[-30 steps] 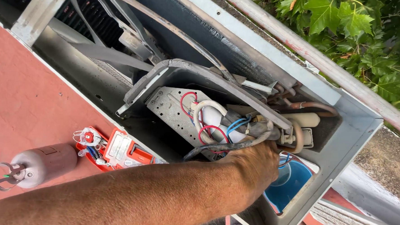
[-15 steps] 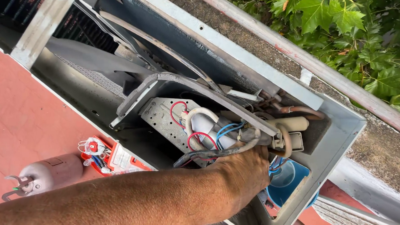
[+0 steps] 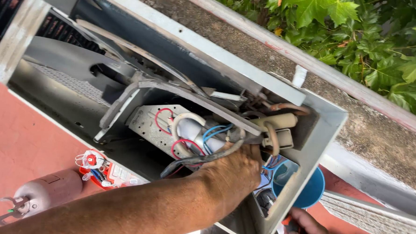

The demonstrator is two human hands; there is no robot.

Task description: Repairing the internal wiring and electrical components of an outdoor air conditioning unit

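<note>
The left hand [image 3: 233, 169] reaches into the open outdoor unit [image 3: 311, 126], fingers curled together around the black cable bundle [image 3: 196, 159] just below the red and blue wires [image 3: 190, 141] on the grey wiring plate [image 3: 145, 124]. The right hand [image 3: 304, 225] shows only at the bottom edge, under the blue cup [image 3: 307, 192]; whether its fingers are apart or together cannot be told. A pink gas cylinder [image 3: 47, 192] lies on the red floor [image 3: 22, 139] beside a red packet [image 3: 103, 170].
</note>
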